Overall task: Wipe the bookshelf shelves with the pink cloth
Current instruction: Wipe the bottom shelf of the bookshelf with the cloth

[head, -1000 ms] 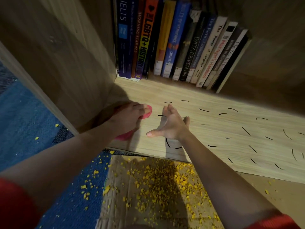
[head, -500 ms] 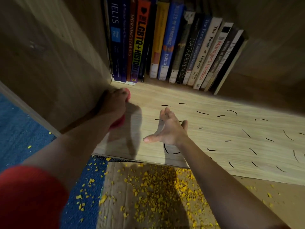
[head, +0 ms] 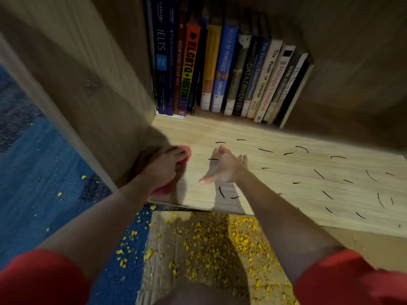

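Head view into one compartment of the bookshelf. The shelf board (head: 286, 190) formed the floor of the compartment and met the upright side panel (head: 92, 89) at the left. Outside the unit lay a blue carpet (head: 44, 205). A cardboard sheet (head: 167, 271) lay on the floor against the front edge of the board, probably to catch what was swept off. A row of books (head: 231, 73) stood at the back, those on the right leaning leftward, which left the front of the board free for wiping.

Both arms, in red sleeves (head: 39, 280), reached in. The left hand (head: 163, 167) lay palm down on the pink cloth (head: 186, 151) in the corner where board met panel. Its fingers were laid fairly flat over the cloth, pressing rather than gripping; the thumb was hidden. The cloth showed past the fingertips and under the heel of the hand. The right hand (head: 224, 170) held nothing. Its fingers were straight and its thumb was spread toward the cloth, and it appeared to rest on the board just beside, probably as a brace.

Short black marks (head: 266, 150) were scattered over the board to the right, well apart from the cloth, so most of the surface seemed unwiped. Yellow crumbs (head: 211, 245) littered the cardboard and the nearby carpet.
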Demonstrator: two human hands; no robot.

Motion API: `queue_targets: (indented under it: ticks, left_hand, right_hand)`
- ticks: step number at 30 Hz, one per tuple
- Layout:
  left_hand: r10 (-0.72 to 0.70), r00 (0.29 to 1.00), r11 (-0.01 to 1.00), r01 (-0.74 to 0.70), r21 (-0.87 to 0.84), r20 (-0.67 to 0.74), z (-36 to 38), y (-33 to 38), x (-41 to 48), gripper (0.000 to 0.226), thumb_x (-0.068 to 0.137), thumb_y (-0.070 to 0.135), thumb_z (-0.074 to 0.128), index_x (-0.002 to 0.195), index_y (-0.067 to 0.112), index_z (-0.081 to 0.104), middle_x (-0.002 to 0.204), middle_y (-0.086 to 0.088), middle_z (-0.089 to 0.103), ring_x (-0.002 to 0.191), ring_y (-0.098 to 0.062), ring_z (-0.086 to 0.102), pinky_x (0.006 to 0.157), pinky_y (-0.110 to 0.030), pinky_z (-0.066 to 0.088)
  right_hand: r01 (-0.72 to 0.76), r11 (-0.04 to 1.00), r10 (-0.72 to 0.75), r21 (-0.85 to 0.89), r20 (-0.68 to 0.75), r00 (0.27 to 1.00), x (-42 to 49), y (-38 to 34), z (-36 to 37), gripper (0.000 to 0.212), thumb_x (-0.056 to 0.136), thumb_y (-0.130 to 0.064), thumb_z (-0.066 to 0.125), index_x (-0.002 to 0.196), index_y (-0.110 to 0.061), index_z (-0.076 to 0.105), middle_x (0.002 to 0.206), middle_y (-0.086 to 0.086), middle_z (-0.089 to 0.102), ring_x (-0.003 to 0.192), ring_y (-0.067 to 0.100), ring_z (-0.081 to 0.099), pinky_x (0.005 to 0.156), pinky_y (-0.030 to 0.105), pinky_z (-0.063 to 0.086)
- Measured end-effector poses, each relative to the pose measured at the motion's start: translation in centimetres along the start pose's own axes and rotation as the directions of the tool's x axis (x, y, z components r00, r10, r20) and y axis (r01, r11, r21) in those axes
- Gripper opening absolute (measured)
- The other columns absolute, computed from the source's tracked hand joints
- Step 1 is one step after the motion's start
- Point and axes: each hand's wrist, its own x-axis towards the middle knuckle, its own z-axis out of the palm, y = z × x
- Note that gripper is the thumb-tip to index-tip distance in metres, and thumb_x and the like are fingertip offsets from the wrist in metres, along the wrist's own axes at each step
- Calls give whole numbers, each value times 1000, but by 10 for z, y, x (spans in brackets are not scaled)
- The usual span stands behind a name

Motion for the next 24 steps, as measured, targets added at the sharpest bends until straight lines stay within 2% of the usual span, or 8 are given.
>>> queue_targets:
  ticks: [2, 5, 9, 12, 16, 20, 22, 24]
  left_hand:
    - [2, 1000, 1000, -2, 21, -22, 10, 0, -21, 67, 87, -4, 41, 145, 28, 32, 154, 15, 20, 140, -18, 20, 112, -28, 17]
    - [-3, 1000, 998, 4, 63, -14, 20, 11, -45, 62, 89, 4, 43, 145, 27, 32, 152, 11, 27, 142, -17, 18, 113, -36, 24]
    - [-213, 973, 976, 209, 60, 91, 10, 42, -62, 45, 90, -1, 42, 135, 1, 40, 135, -14, 50, 125, -30, 45, 99, -34, 39]
    - [-196, 968, 981, 194, 32, 159, 3, 51, -58, 35, 96, 9, 41, 129, 0, 48, 132, -19, 52, 121, -31, 51, 100, -32, 38]
    - [-147, 953, 901, 240, -361, 266, 9, 55, -54, 46, 96, 16, 48, 141, 16, 42, 146, -6, 40, 128, -30, 44, 105, -29, 34]
    - [-112, 981, 839, 179, -514, 160, 24, 45, -63, 57, 89, 3, 54, 142, 15, 39, 151, -8, 30, 136, -29, 35, 114, -36, 28]
    - [-181, 979, 855, 202, -477, 90, 24, 40, -68, 54, 89, 6, 56, 140, 15, 43, 147, -8, 38, 133, -26, 39, 113, -37, 30]
    - [-210, 972, 909, 235, -345, 109, 19, 44, -71, 43, 94, 15, 52, 136, 20, 47, 129, -7, 52, 109, -23, 55, 95, -34, 48]
  right_hand:
    - [60, 998, -59, -8, 37, 998, -6, 7, -13, 95, 67, -56, 75, 145, -19, 33, 155, 0, 21, 145, 30, 10, 112, 54, -5]
    - [170, 981, -169, 90, -18, 985, -27, 21, -6, 78, 77, -50, 69, 143, -26, 37, 155, -9, 20, 144, 16, 15, 112, 51, -4]
    - [224, 969, -202, 100, -196, 960, -67, 39, 40, 50, 89, -24, 59, 137, -26, 46, 150, -4, 30, 138, 18, 29, 113, 41, 23]
    - [179, 979, -155, 101, -208, 966, -89, 50, 57, 47, 92, -10, 51, 138, -18, 46, 146, 3, 35, 134, 24, 33, 107, 36, 32]
    - [175, 970, -128, 171, -254, 959, -106, 52, 58, 46, 90, 0, 46, 135, -11, 48, 139, 11, 42, 131, 31, 37, 109, 34, 30]
    - [182, 960, -126, 213, -250, 960, -112, 38, 52, 45, 92, -1, 43, 137, -7, 46, 134, 14, 45, 128, 31, 41, 107, 30, 30]
    - [209, 949, -153, 235, -235, 960, -111, 24, 52, 44, 95, -6, 43, 139, -10, 44, 130, 15, 46, 126, 32, 42, 106, 33, 32]
    - [251, 937, -202, 243, -208, 957, -108, 7, 54, 45, 97, -14, 44, 142, -13, 40, 129, 16, 45, 125, 31, 41, 107, 34, 31]
